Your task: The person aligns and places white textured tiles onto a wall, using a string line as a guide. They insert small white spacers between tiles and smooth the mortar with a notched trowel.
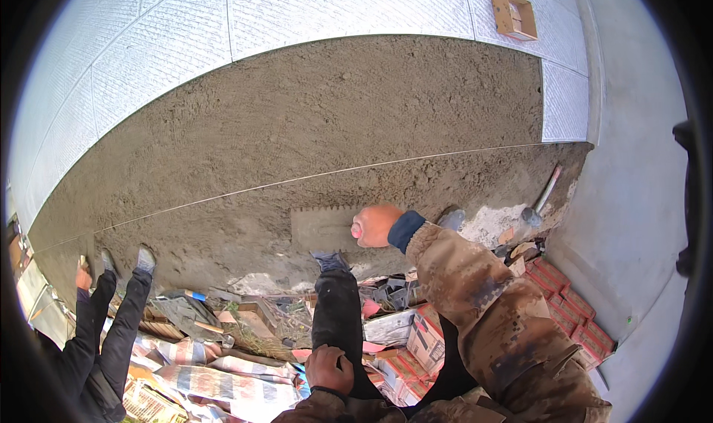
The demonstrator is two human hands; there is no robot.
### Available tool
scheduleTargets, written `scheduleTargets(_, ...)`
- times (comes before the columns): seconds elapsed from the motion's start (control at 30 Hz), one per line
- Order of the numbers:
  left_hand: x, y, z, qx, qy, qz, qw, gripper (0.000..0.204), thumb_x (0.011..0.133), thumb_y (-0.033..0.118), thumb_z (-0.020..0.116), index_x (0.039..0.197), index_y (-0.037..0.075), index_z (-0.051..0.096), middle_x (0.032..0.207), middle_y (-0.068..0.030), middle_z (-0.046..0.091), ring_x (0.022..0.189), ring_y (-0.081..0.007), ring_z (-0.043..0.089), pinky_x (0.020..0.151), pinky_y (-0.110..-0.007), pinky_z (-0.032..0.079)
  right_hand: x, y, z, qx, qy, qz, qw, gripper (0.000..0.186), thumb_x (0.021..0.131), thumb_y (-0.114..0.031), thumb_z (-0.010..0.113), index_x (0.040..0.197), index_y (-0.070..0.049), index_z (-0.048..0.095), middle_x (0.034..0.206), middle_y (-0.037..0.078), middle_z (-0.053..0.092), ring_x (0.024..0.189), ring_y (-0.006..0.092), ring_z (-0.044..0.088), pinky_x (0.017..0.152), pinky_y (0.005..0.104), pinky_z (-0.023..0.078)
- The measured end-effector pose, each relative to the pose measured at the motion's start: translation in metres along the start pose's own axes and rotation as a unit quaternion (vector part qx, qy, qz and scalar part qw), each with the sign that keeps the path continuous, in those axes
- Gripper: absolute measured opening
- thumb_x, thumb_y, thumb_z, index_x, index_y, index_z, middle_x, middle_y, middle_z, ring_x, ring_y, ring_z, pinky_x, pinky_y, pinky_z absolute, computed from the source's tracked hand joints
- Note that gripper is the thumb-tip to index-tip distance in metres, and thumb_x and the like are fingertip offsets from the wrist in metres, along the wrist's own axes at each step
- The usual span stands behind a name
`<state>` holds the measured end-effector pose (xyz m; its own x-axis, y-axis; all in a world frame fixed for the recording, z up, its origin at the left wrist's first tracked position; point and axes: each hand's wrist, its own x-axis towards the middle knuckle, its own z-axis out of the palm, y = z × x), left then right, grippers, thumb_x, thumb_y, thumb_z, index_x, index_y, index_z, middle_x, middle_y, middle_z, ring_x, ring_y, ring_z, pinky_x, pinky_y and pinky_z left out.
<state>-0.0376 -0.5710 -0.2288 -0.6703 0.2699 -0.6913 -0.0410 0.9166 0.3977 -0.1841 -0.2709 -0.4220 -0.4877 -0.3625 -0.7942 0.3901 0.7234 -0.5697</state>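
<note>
My right hand is closed around the pink handle of a notched trowel. Its flat blade lies on the grey-brown mortar bed, teeth along the far edge, and is smeared with mortar. A thin string runs across the bed, just beyond the trowel. On my dark-trousered left leg rests my left hand, with no tool in it and its fingers laid over the leg. One of my shoes stands at the bed's near edge, close to the blade; the other shows beyond my right wrist.
Textured pale tiles border the bed's far side, bearing an open box. A mallet lies near the right wall. At left, another person's hand and legs show. Red boxes and striped sheeting lie nearer.
</note>
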Motion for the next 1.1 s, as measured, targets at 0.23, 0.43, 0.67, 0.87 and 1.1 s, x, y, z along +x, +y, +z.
scheduleTargets(0.23, 0.000, 0.003, 0.004, 0.016, 0.009, 0.027, 0.999, 0.013, 0.072, 0.012, 0.065, 0.084, 0.010, 0.067, 0.094, -0.0095, 0.066, 0.100, -0.0330, 0.061, 0.087, -0.047, 0.045, -0.026, 0.020, -0.003, 0.115, 0.207, 0.070, 0.969, 0.035, 0.078, -0.038, 0.067, 0.093, -0.006, 0.062, 0.091, 0.019, 0.067, 0.087, 0.0394, 0.064, 0.076, 0.0483, 0.051)
scheduleTargets(0.43, 0.003, 0.010, 0.007, 0.039, 0.020, 0.052, 0.998, 0.014, 0.070, 0.011, 0.066, 0.084, 0.010, 0.067, 0.093, -0.0089, 0.066, 0.097, -0.0325, 0.061, 0.086, -0.047, 0.046, -0.043, 0.042, 0.024, 0.082, 0.302, 0.110, 0.943, 0.036, 0.084, -0.037, 0.063, 0.096, -0.004, 0.058, 0.085, 0.021, 0.066, 0.080, 0.0418, 0.064, 0.071, 0.0490, 0.051)
scheduleTargets(0.67, 0.008, 0.017, 0.007, 0.044, 0.004, 0.048, 0.998, 0.013, 0.070, 0.010, 0.066, 0.083, 0.010, 0.066, 0.091, -0.0082, 0.066, 0.096, -0.0325, 0.062, 0.084, -0.047, 0.047, -0.110, 0.136, 0.047, 0.118, 0.421, 0.376, 0.817, 0.032, 0.087, -0.033, 0.061, 0.100, -0.003, 0.058, 0.088, 0.024, 0.067, 0.085, 0.0431, 0.064, 0.074, 0.0496, 0.051)
scheduleTargets(0.87, 0.012, 0.023, 0.009, 0.057, 0.008, 0.072, 0.996, 0.011, 0.071, 0.010, 0.065, 0.082, 0.010, 0.066, 0.090, -0.0086, 0.065, 0.093, -0.0335, 0.062, 0.083, -0.047, 0.047, -0.130, 0.160, 0.063, 0.207, 0.509, 0.374, 0.747, 0.036, 0.085, -0.035, 0.064, 0.102, -0.004, 0.059, 0.087, 0.024, 0.067, 0.084, 0.0432, 0.065, 0.073, 0.0492, 0.052)
scheduleTargets(1.1, 0.015, 0.031, 0.011, 0.066, -0.019, 0.062, 0.996, 0.012, 0.071, 0.010, 0.063, 0.083, 0.007, 0.066, 0.091, -0.0115, 0.065, 0.095, -0.0355, 0.061, 0.085, -0.048, 0.046, -0.096, 0.144, 0.068, 0.139, 0.435, 0.320, 0.830, 0.035, 0.085, -0.036, 0.064, 0.103, -0.006, 0.057, 0.085, 0.022, 0.067, 0.080, 0.0424, 0.065, 0.071, 0.0491, 0.052)
